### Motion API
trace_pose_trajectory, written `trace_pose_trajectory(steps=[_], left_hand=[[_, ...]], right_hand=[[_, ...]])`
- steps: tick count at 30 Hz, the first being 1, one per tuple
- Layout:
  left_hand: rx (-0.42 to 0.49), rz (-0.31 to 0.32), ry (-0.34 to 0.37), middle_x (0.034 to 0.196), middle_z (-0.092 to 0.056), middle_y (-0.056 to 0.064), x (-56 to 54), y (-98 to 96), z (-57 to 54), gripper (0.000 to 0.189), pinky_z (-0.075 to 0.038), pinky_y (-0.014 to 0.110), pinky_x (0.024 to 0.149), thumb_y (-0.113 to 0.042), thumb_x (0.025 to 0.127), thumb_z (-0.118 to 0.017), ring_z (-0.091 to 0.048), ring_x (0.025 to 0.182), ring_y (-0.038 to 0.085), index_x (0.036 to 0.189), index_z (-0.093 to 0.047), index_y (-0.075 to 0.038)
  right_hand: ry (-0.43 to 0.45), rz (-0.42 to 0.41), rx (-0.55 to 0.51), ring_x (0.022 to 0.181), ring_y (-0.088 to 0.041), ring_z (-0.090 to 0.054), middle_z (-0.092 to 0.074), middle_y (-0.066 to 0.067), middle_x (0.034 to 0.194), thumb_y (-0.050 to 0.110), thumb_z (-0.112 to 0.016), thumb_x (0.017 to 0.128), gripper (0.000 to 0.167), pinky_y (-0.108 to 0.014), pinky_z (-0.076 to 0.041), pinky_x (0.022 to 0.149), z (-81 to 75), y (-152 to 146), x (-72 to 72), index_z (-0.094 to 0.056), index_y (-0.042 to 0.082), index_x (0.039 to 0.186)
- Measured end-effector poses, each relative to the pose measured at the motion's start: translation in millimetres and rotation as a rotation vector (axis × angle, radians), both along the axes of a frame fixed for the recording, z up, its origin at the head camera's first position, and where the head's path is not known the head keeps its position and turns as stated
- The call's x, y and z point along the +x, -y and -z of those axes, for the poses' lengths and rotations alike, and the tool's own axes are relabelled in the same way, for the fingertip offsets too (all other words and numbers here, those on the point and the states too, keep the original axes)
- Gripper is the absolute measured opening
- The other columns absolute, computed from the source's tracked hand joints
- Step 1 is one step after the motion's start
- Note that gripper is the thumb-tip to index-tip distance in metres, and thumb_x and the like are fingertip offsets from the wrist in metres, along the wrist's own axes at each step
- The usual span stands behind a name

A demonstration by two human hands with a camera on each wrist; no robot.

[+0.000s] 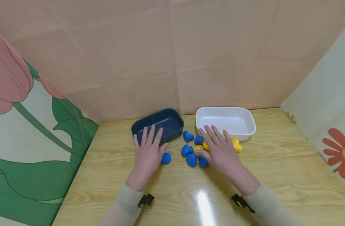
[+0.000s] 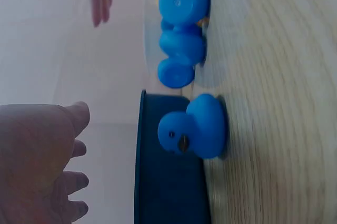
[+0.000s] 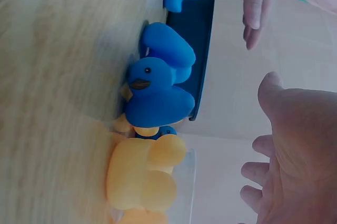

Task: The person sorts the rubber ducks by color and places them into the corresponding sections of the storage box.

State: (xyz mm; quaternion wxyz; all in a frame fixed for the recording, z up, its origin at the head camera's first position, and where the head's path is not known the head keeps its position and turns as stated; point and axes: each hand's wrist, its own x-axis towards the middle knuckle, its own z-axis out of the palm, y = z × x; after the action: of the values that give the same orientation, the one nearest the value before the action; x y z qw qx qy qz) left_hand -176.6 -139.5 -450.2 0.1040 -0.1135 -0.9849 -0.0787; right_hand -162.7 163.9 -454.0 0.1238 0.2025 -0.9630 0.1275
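My left hand (image 1: pixel 148 153) is held with its fingers spread, overlapping the front of a dark blue tray (image 1: pixel 172 138) in the head view. Beside its thumb, a lone blue rubber duck (image 1: pixel 166 158) sits on the table; the left wrist view shows this duck (image 2: pixel 197 129) in front of the tray. My right hand (image 1: pixel 220 150), fingers likewise spread, hovers over a cluster of ducks and hides part of it. Several blue ducks (image 1: pixel 191 159) and a few yellow ducks (image 1: pixel 236 145) make up that cluster. Neither hand holds anything.
A white tray (image 1: pixel 247 135) stands at the back right, near the peach cloth backdrop (image 1: pixel 172 62). The wooden table (image 1: pixel 104 175) extends to a flower-printed wall on each side. A black wrist camera mount (image 1: pixel 145 200) sits at the left cuff, another at the right.
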Motion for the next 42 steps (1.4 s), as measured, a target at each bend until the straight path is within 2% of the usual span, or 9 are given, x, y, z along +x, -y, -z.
trace_pose_trajectory(steps=[5, 9, 14, 19, 23, 28, 35, 39, 42], left_hand=[[0.079, -0.024, -0.021, 0.183, -0.020, 0.012, -3.0, 11.4, -1.4, 0.070, -0.006, 0.079, 0.127, -0.054, 0.116, -0.049, -0.009, 0.169, 0.041, 0.176, -0.033, -0.022], [0.153, -0.055, -0.010, 0.182, -0.020, 0.014, -5.1, 24.2, -0.3, 0.069, -0.003, 0.079, 0.127, -0.050, 0.117, -0.052, -0.006, 0.169, 0.041, 0.175, -0.034, -0.019], [0.227, -0.095, 0.012, 0.183, -0.019, 0.016, -7.6, 41.6, 5.9, 0.069, -0.001, 0.079, 0.127, -0.047, 0.117, -0.052, -0.007, 0.169, 0.042, 0.175, -0.033, -0.016], [0.305, -0.102, 0.006, 0.181, -0.021, 0.020, -12.2, 53.5, 10.0, 0.066, -0.004, 0.081, 0.126, -0.043, 0.118, -0.054, -0.010, 0.168, 0.045, 0.175, -0.035, -0.015], [0.367, -0.116, 0.010, 0.181, -0.021, 0.021, -15.0, 60.4, 13.6, 0.065, -0.007, 0.080, 0.126, -0.040, 0.117, -0.056, -0.012, 0.167, 0.046, 0.174, -0.036, -0.015], [0.419, -0.152, 0.056, 0.182, -0.018, 0.019, -15.7, 69.3, 22.7, 0.067, -0.008, 0.077, 0.128, -0.042, 0.119, -0.052, -0.009, 0.169, 0.041, 0.176, -0.031, -0.015], [0.531, -0.207, 0.038, 0.174, -0.032, 0.026, -15.4, 73.8, 43.3, 0.068, -0.018, 0.074, 0.127, -0.039, 0.118, -0.056, -0.032, 0.158, 0.050, 0.174, -0.033, -0.010], [0.575, -0.220, 0.036, 0.173, -0.033, 0.028, -21.2, 75.6, 50.0, 0.070, -0.024, 0.073, 0.126, -0.040, 0.118, -0.055, -0.034, 0.155, 0.054, 0.174, -0.031, -0.007], [0.599, -0.210, 0.039, 0.175, -0.032, 0.027, -27.8, 79.0, 51.9, 0.071, -0.023, 0.070, 0.128, -0.041, 0.118, -0.053, -0.031, 0.159, 0.051, 0.175, -0.029, -0.005]], right_hand=[[-0.002, 0.003, -0.001, 0.167, -0.040, -0.019, -0.028, -0.015, 0.180, 0.057, -0.062, 0.109, 0.086, -0.069, -0.011, 0.132, -4.0, 4.5, -4.2, -0.032, 0.012, 0.175], [0.037, 0.005, 0.000, 0.167, -0.040, -0.018, -0.026, -0.015, 0.181, 0.062, -0.060, 0.109, 0.089, -0.068, -0.009, 0.132, -4.4, 9.9, -7.9, -0.029, 0.013, 0.176], [0.060, 0.013, -0.016, 0.168, -0.039, -0.016, -0.027, -0.015, 0.181, 0.062, -0.060, 0.109, 0.089, -0.068, -0.007, 0.133, -2.7, 14.8, -12.6, -0.029, 0.013, 0.176], [0.036, 0.006, -0.038, 0.167, -0.040, -0.022, -0.033, -0.016, 0.178, 0.059, -0.061, 0.109, 0.085, -0.068, -0.013, 0.132, -1.3, 18.2, -19.5, -0.035, 0.010, 0.174], [0.057, 0.001, -0.046, 0.166, -0.040, -0.024, -0.034, -0.017, 0.177, 0.059, -0.062, 0.109, 0.086, -0.069, -0.014, 0.132, 1.1, 19.8, -24.2, -0.035, 0.009, 0.174], [0.073, -0.015, -0.058, 0.166, -0.041, -0.023, -0.036, -0.016, 0.177, 0.059, -0.063, 0.108, 0.087, -0.070, -0.014, 0.131, 7.4, 22.0, -32.8, -0.035, 0.010, 0.174], [0.100, -0.023, -0.071, 0.166, -0.042, -0.021, -0.036, -0.018, 0.176, 0.055, -0.064, 0.109, 0.084, -0.070, -0.010, 0.132, 14.1, 22.2, -41.9, -0.036, 0.008, 0.173], [0.102, -0.024, -0.089, 0.166, -0.043, -0.022, -0.038, -0.019, 0.175, 0.051, -0.066, 0.110, 0.082, -0.071, -0.011, 0.131, 18.3, 20.7, -43.8, -0.038, 0.007, 0.172], [0.099, -0.027, -0.103, 0.166, -0.044, -0.023, -0.039, -0.019, 0.174, 0.049, -0.069, 0.109, 0.081, -0.071, -0.011, 0.131, 20.1, 19.7, -45.6, -0.039, 0.006, 0.171]])
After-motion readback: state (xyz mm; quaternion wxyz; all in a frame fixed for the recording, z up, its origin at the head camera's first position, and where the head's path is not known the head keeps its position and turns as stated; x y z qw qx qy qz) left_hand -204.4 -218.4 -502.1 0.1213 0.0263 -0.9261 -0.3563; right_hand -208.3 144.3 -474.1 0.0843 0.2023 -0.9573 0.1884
